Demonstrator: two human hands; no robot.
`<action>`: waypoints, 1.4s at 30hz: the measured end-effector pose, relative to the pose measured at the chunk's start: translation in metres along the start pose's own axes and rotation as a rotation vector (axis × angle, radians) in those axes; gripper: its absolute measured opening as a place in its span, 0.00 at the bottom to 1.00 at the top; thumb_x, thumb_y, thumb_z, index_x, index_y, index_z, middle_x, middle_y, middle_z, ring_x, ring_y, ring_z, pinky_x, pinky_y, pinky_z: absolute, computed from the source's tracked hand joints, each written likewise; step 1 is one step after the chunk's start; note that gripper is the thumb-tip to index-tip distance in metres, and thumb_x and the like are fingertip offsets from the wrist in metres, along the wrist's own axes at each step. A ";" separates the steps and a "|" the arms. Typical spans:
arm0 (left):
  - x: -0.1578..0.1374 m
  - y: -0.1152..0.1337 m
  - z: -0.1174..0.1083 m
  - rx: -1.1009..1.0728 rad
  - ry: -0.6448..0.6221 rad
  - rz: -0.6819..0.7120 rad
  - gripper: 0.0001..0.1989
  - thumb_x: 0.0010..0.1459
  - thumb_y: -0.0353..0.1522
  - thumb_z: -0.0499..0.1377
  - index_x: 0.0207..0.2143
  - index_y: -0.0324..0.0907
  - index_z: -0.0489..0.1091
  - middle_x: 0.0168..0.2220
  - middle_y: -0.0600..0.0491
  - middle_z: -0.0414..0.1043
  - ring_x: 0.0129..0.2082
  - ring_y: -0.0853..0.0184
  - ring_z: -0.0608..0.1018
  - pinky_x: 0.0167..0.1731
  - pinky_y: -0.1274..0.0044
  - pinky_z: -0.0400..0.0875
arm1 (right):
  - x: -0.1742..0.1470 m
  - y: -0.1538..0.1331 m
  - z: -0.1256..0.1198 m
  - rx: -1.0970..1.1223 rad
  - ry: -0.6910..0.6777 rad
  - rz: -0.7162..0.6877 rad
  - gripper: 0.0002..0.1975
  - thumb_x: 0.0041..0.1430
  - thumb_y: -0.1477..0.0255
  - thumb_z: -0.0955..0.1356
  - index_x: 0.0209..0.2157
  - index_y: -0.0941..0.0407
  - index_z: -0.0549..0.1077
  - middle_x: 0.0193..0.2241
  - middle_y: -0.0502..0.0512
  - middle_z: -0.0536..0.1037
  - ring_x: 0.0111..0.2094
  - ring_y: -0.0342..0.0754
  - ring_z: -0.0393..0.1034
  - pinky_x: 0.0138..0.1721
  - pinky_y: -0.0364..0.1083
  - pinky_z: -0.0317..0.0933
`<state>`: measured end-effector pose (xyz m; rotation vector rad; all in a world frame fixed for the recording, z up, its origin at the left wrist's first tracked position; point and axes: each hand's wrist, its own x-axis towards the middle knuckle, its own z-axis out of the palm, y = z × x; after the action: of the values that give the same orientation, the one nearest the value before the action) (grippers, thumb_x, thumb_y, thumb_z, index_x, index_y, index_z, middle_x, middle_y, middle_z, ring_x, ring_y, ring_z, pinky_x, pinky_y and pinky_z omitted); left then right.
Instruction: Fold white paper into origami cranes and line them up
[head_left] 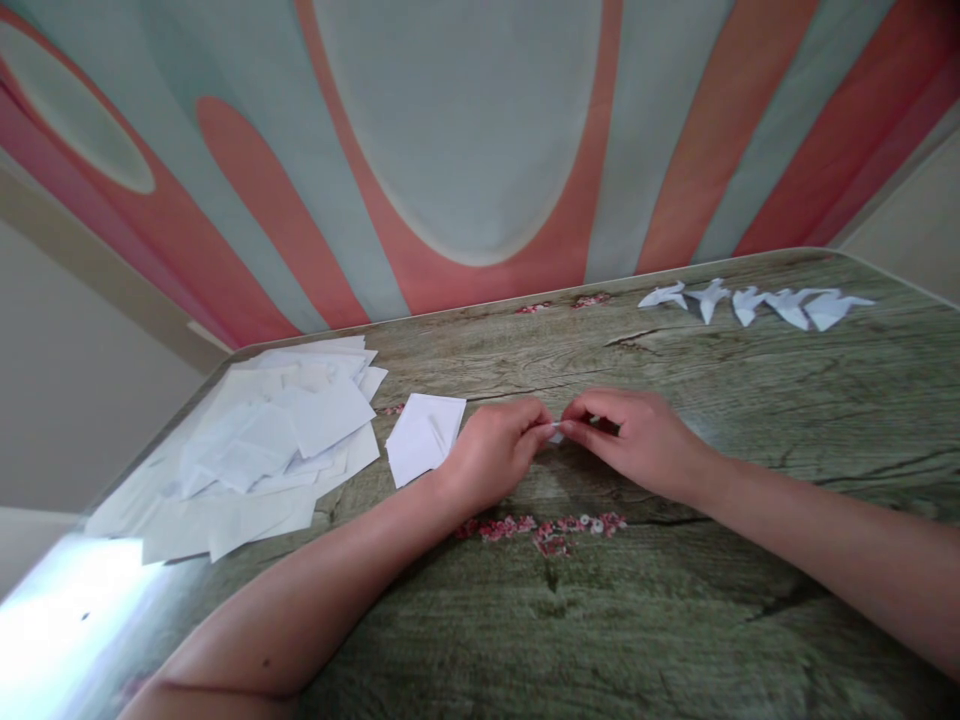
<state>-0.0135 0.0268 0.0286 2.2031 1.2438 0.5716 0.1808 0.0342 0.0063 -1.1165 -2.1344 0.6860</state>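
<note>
Between my two hands is a small folded piece of white paper (pixel 556 432), mostly hidden by the fingers. My left hand (pixel 499 445) pinches its left end between thumb and fingers. On the other side, my right hand (pixel 637 435) grips the right end with thumb and forefinger. Both hands are just above the table's middle. Close to the left of my left hand lies a small stack of white paper squares (pixel 424 435); the hand covers part of its right side.
A large loose pile of white paper sheets (pixel 262 430) spreads over the table's left side. Several folded paper birds (pixel 750 303) stand in a row at the back right. The wood-patterned table (pixel 675 620) meets a coral and grey patterned backdrop (pixel 480 285) behind.
</note>
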 end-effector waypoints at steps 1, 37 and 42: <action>0.000 0.000 -0.001 0.039 -0.015 0.021 0.08 0.61 0.31 0.53 0.29 0.40 0.68 0.24 0.56 0.69 0.26 0.71 0.72 0.28 0.80 0.63 | 0.000 0.000 0.000 -0.026 -0.024 -0.031 0.07 0.60 0.70 0.66 0.30 0.55 0.73 0.27 0.49 0.75 0.30 0.44 0.67 0.32 0.43 0.56; 0.009 -0.004 0.004 -0.713 0.128 -0.194 0.11 0.53 0.26 0.61 0.40 0.38 0.66 0.31 0.55 0.73 0.29 0.72 0.78 0.31 0.79 0.71 | 0.004 0.002 -0.003 0.364 -0.163 0.273 0.13 0.57 0.61 0.67 0.34 0.55 0.76 0.27 0.50 0.76 0.27 0.43 0.66 0.28 0.42 0.57; 0.007 -0.003 0.007 -0.712 0.122 -0.182 0.09 0.54 0.27 0.60 0.39 0.38 0.69 0.30 0.54 0.74 0.29 0.72 0.77 0.33 0.78 0.72 | 0.004 -0.001 -0.003 0.366 -0.134 0.242 0.11 0.56 0.62 0.67 0.32 0.54 0.75 0.26 0.48 0.75 0.26 0.42 0.65 0.27 0.42 0.54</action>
<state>-0.0075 0.0319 0.0221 1.4663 1.0637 0.9151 0.1808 0.0379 0.0102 -1.1575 -1.8906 1.2381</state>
